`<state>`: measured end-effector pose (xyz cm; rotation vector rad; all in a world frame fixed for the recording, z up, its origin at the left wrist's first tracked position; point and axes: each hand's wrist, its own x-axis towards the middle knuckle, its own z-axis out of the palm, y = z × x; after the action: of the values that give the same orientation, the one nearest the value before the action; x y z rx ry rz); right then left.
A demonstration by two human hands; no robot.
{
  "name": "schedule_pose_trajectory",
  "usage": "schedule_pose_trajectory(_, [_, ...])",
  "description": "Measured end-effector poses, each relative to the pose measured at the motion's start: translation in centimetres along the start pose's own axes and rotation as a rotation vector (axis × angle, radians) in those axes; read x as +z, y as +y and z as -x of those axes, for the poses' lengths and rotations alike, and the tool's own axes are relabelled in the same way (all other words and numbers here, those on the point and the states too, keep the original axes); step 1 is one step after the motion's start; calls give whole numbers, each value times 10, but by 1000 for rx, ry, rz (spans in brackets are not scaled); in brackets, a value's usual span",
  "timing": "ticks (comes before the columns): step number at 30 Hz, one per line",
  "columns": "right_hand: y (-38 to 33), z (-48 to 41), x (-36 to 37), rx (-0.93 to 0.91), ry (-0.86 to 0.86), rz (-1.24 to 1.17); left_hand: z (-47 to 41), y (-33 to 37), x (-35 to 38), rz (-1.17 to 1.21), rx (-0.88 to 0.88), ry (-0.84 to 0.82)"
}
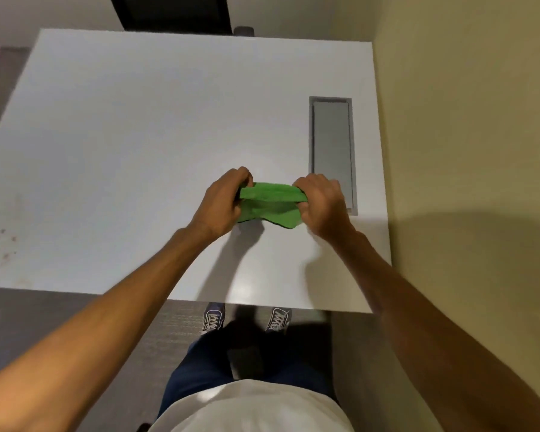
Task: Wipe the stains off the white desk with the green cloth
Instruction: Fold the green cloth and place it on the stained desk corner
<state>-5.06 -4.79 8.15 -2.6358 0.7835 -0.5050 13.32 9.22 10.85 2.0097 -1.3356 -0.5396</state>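
— Over by the wall, that white table (144,126) fills most of the room from where I stand. Bare top, apart from the grey hatch (332,151) let into it on the right side.

— And the person at the near edge?

— Standing square to it, both forearms stretched out over the top. Left hand (222,204) and right hand (321,204) meet above the right half of the table, just beside the near end of that hatch.

— Holding what?

— The green cloth (270,202). It's bunched and stretched between the two hands, long axis running left to right. Fingers of both hands are curled tight, each closed on one end of it. It seems lifted a little; there's a shadow under it on the table, though I can't say whether the hanging edge touches.

— So no wiping yet?

— I'd say not. Looks like folding or gathering it into a pad.

— Where's the dirt, then?

— Small stuff: the stains (2,241), a scatter of dark and brownish specks at the far left, near the front edge. Well apart from the cloth, off to the left of both hands.

— So which hand goes?

— The left is nearer, I'd guess. Whoever carries it, the cloth has to travel leftward across the table.
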Motion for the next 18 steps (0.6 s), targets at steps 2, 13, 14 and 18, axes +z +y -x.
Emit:
schedule_pose_trajectory(2, [-28,-16,4,-31,-75,-7,15,-11,-21,-12,-72,144])
schedule_pose_trajectory(13, [-188,-58,51,-346,-8,53,107,-70,-108,-647,20,278])
schedule_pose_trajectory(14, [-202,-60,57,-373,-18,50,115,-76,-115,-641,1,266])
schedule_pose_trajectory(18, [-261,-64,82,-410,-85,-27,149,-106,-153,-568,-55,342])
